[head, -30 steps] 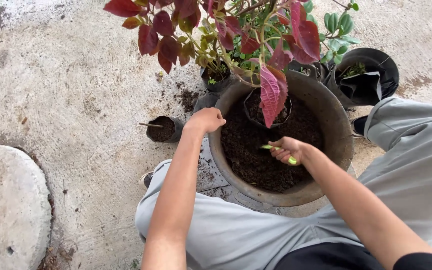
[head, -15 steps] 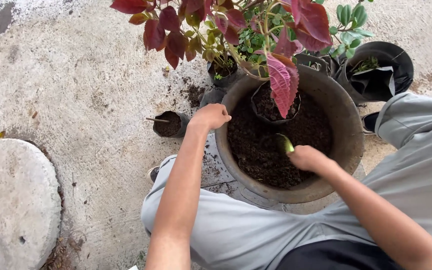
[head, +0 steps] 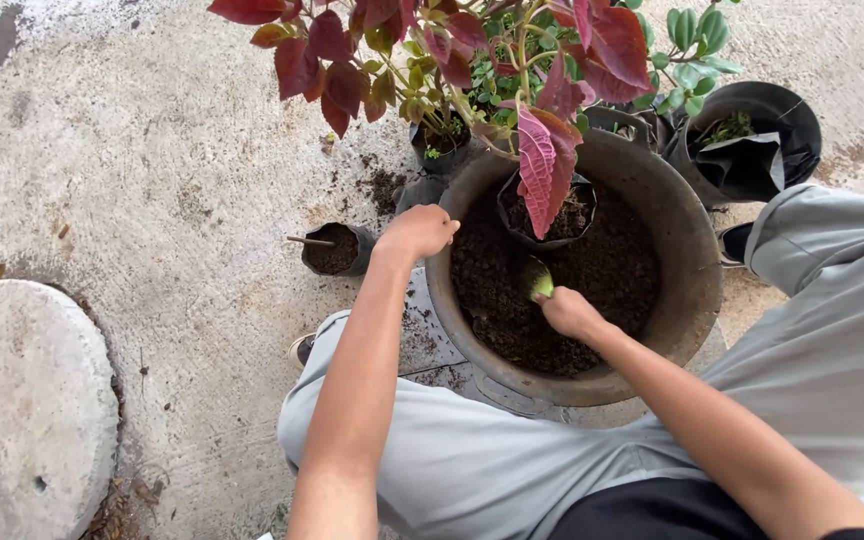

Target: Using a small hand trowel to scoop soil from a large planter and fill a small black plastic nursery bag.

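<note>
While the left hand [head: 418, 232] grips the rim of the big pot [head: 687, 250], the right hand [head: 569, 312], closed on a green trowel [head: 535, 279], digs soil, probably needing a deeper scoop next.

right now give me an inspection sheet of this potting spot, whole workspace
surface: rough concrete ground, stained, with loose soil spilled near the pots.
job's things: large round pot filled with dark soil; green trowel with its blade in the soil; red-leaved plant in a black bag set inside the pot.
clutter: small black bag of soil with a stick; folded black bag; green potted plants behind.
grippers: left hand closed on the pot's rim; right hand fingers closed around the trowel.
cables: nothing seen.
surroundings: round concrete slab at lower left; the person's grey trousers.
</note>
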